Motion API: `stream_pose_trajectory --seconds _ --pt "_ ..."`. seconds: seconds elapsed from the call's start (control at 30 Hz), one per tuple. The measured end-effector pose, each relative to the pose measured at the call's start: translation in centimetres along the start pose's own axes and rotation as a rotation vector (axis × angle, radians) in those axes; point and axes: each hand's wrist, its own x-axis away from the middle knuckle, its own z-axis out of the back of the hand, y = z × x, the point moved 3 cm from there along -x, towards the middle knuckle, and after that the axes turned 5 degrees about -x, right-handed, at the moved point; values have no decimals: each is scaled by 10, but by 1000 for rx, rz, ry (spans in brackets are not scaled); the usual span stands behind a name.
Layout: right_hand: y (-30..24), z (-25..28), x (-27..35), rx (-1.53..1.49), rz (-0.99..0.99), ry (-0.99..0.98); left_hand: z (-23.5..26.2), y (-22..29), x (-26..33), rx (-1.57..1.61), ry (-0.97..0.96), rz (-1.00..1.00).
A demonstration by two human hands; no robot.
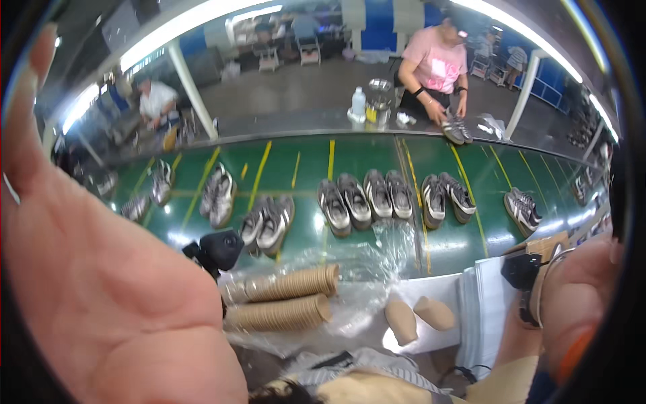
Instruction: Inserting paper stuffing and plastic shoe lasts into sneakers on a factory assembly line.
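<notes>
My left hand looms large at the left, very near the camera. Its palm shows and a digit stretches upward; nothing is visible in it. At the right rim, my right hand is raised close to the camera, its fingers mostly cut off or hidden. Small black cameras sit at both wrists. Below and between the hands, two stacks of brown molded shoe inserts lie in a clear plastic bag. Two loose inserts rest on a white surface beside them.
A green conveyor belt with yellow lines crosses ahead, carrying several pairs of grey sneakers. Across it a person in a pink shirt handles a pair of sneakers. Stacked pale sheets lie at the right. Another person sits far left.
</notes>
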Motion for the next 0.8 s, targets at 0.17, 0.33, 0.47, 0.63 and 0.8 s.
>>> stream_pose_trajectory --seconds 0.17,0.33,0.47,0.63,0.8 --pt "-22 59 2 143 7 55 -30 7 -40 47 117 -74" --pt "-43 113 8 239 20 161 -74 46 -45 548 137 300" --pt "-53 139 15 287 27 197 -117 76 -30 1129 40 267" --pt "-59 151 22 313 17 208 -144 96 -37 1277 81 338" --pt "-61 156 27 325 6 210 -168 91 -50 1355 28 287"
